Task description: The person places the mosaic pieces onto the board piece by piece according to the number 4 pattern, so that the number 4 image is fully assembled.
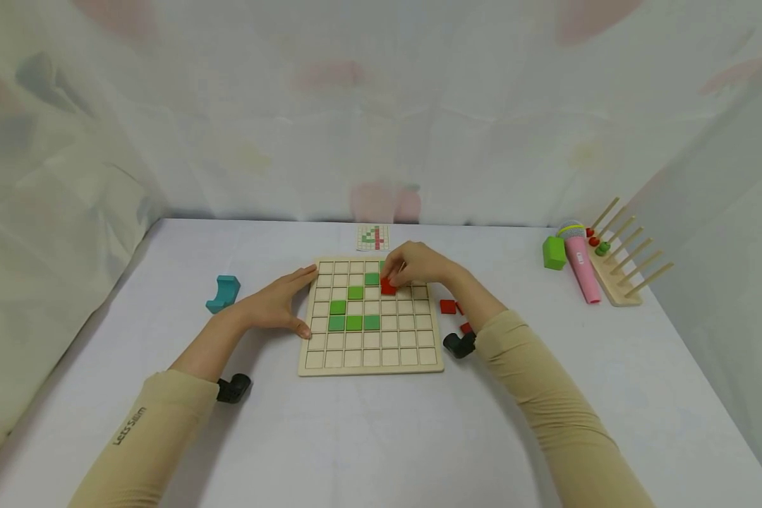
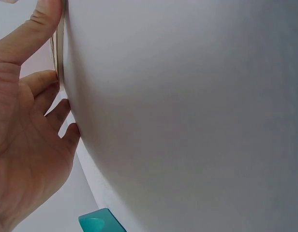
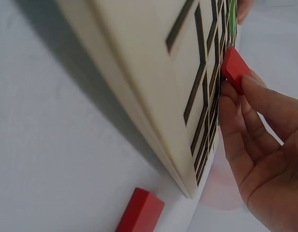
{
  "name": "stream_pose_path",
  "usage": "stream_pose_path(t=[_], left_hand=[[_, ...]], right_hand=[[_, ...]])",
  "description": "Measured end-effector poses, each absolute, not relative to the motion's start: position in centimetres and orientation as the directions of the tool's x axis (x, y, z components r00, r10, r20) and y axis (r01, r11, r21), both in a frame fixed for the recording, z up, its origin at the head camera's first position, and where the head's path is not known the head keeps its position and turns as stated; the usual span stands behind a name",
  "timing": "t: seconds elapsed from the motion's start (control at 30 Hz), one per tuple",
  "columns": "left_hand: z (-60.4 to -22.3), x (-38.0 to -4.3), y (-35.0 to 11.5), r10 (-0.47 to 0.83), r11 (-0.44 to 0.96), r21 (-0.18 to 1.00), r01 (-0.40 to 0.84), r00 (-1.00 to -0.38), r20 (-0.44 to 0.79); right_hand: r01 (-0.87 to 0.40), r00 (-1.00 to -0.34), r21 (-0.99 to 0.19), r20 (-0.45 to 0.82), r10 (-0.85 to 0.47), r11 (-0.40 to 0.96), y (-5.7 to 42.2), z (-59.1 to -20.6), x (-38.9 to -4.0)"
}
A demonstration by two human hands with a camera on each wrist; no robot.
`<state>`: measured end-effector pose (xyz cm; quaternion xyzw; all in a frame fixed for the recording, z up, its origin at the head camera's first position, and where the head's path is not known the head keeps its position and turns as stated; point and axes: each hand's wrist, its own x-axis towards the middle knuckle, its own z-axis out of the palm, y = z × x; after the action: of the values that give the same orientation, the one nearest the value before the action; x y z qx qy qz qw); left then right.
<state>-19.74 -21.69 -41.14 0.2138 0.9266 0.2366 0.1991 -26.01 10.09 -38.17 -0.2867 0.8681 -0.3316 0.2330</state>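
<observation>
A wooden grid board point(image 1: 371, 360) lies on the table with several green tiles point(image 1: 354, 322) set in its squares. My right hand point(image 1: 419, 262) pinches a red square tile point(image 1: 388, 286) between thumb and fingers over the upper part of the grid; the right wrist view shows this tile point(image 3: 234, 69) tilted at the board's surface. With fingers spread, my left hand point(image 1: 273, 302) touches the board's left edge, thumb lower and fingertips near the upper corner. Loose red tiles point(image 1: 447, 307) lie right of the board, some partly hidden by my right forearm.
Behind the board lies a small pattern card point(image 1: 372, 238). A teal curved block point(image 1: 225, 293) sits left, near my left wrist. At the far right are a green block point(image 1: 554, 252), a pink toy microphone point(image 1: 582, 267) and a wooden peg rack point(image 1: 624, 293).
</observation>
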Motion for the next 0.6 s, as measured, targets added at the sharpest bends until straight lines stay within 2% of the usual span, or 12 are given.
stream_pose_path(t=[0.6], left_hand=[[-40.81, -19.57, -21.42, 0.494, 0.79, 0.531, 0.307, -0.831, -0.256]], right_hand=[[-0.319, -0.742, -0.683, -0.25, -0.622, 0.656, 9.55, -38.05, -25.73]])
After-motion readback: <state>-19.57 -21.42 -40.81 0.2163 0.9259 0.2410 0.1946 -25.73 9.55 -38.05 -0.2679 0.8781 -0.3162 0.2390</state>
